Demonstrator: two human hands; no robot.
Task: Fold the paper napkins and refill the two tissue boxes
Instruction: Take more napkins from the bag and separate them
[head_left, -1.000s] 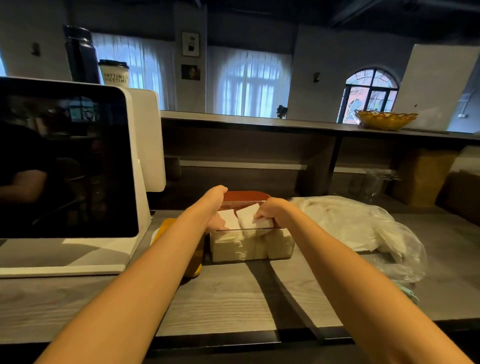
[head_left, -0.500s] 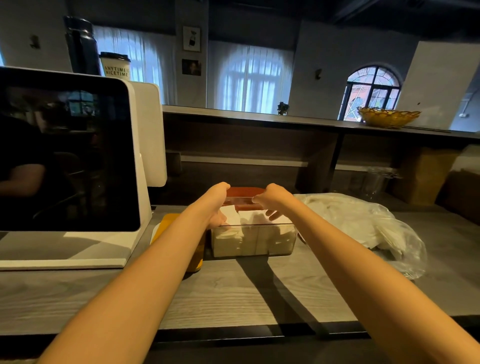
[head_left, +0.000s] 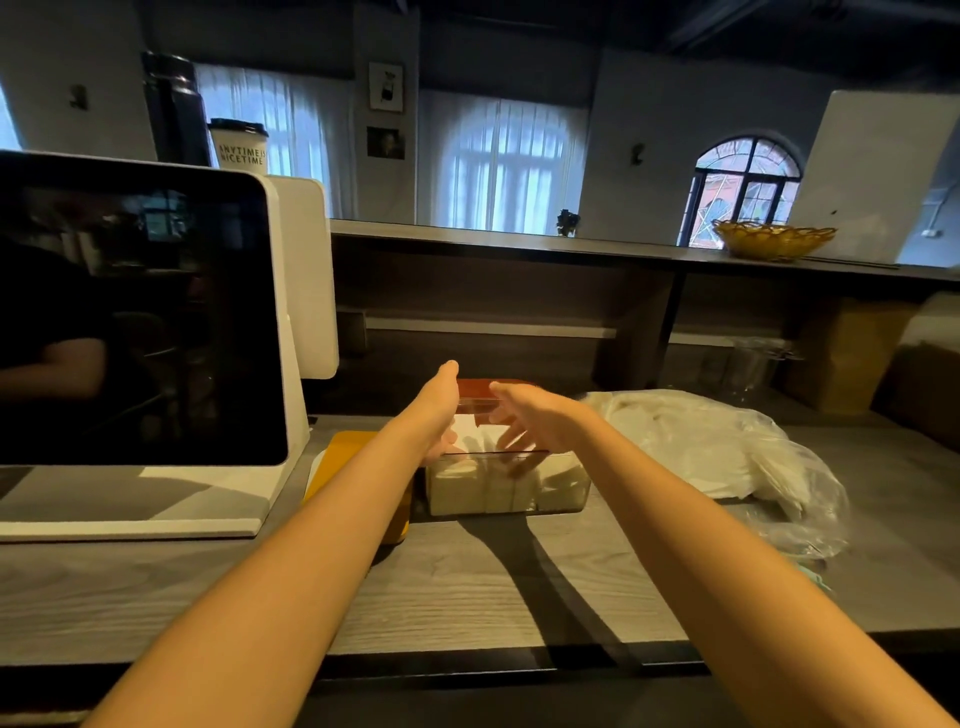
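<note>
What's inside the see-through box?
White folded napkins fill the clear box, showing through its front wall. Both hands, left hand and right hand, cover part of the top, so the napkins under them are hidden.

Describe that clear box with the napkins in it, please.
The clear plastic tissue box is rectangular and stands upright on the grey wooden counter, packed with white folded napkins. A reddish-brown lid shows behind it. The left hand and the right hand reach over its open top, fingers spread.
</note>
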